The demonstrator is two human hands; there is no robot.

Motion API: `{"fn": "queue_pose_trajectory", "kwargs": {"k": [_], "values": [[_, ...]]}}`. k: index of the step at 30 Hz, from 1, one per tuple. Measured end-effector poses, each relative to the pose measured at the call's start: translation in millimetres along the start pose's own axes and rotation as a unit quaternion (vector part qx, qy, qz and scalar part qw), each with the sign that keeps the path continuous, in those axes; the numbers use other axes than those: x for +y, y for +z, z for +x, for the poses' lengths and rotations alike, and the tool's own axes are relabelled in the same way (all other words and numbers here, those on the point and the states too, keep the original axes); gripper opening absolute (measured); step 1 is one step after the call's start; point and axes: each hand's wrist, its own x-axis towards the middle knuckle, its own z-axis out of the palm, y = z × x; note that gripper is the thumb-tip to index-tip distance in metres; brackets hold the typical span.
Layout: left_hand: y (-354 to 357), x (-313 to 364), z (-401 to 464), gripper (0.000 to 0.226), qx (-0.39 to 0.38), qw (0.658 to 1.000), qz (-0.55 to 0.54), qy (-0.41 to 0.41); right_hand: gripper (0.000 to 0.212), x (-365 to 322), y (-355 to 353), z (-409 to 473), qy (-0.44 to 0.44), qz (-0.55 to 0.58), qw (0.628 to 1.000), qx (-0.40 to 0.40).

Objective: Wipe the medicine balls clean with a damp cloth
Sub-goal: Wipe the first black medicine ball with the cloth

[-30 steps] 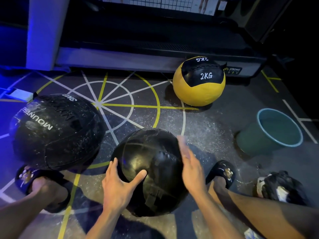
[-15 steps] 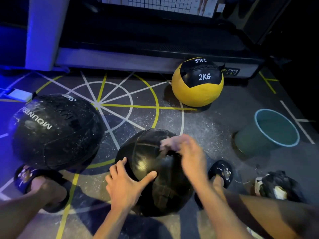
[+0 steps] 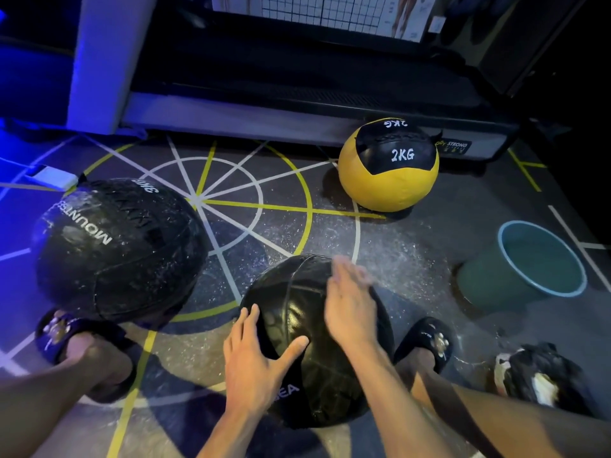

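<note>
A small black medicine ball (image 3: 299, 312) sits on the floor between my feet. My left hand (image 3: 254, 361) lies flat against its near left side, fingers spread. My right hand (image 3: 350, 302) rests on its top right with straight fingers, slightly blurred. A larger black ball (image 3: 112, 249) printed with white letters sits to the left. A yellow and black ball (image 3: 388, 166) marked 2KG stands farther back. A crumpled black and white cloth (image 3: 542, 378) lies on the floor at the right, away from both hands.
A green bucket (image 3: 515, 282) stands at the right, beyond the cloth. A treadmill base (image 3: 297, 120) runs along the back. My feet in dark slippers (image 3: 426, 342) flank the small ball. The floor (image 3: 390, 256) carries white and yellow lines and white specks.
My right hand swept from the ball's right side over its top and back to the top right. The small ball turned a little under my hands; my left hand stayed on it.
</note>
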Motion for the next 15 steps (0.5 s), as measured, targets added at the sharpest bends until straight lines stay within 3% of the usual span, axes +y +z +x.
{"fn": "queue_pose_trajectory", "kwargs": {"k": [2,4,6,8,11,13,15], "values": [[4.4,-0.9,3.1,0.137,0.007,1.0,0.028,0.006,0.047,-26.2,15.7,-4.8,-0.128,-0.08,0.987,-0.055],[5.1,2.4,3.0,0.133,0.008,0.999,0.039,0.002,0.051,-31.3,10.2,-3.6,-0.178,-0.13,0.973,-0.072],[3.8,4.7,3.3,0.127,0.014,0.999,0.032,-0.008,0.043,-13.0,-11.9,5.3,-0.147,-0.107,0.981,-0.069],[3.9,4.9,3.0,0.126,0.012,0.999,0.034,-0.015,0.042,22.6,-34.5,15.2,-0.048,-0.072,0.993,-0.082],[4.4,4.4,1.3,0.127,0.004,0.999,0.031,-0.018,0.063,56.2,-53.0,11.8,0.144,0.022,0.986,-0.076],[6.5,5.1,0.1,0.129,0.005,0.999,0.038,-0.01,0.048,47.5,-46.7,5.4,0.168,0.046,0.983,-0.055],[10.3,5.5,-1.2,0.131,0.012,0.998,0.065,0.001,0.035,17.9,-29.8,7.3,0.093,0.004,0.996,-0.019]]}}
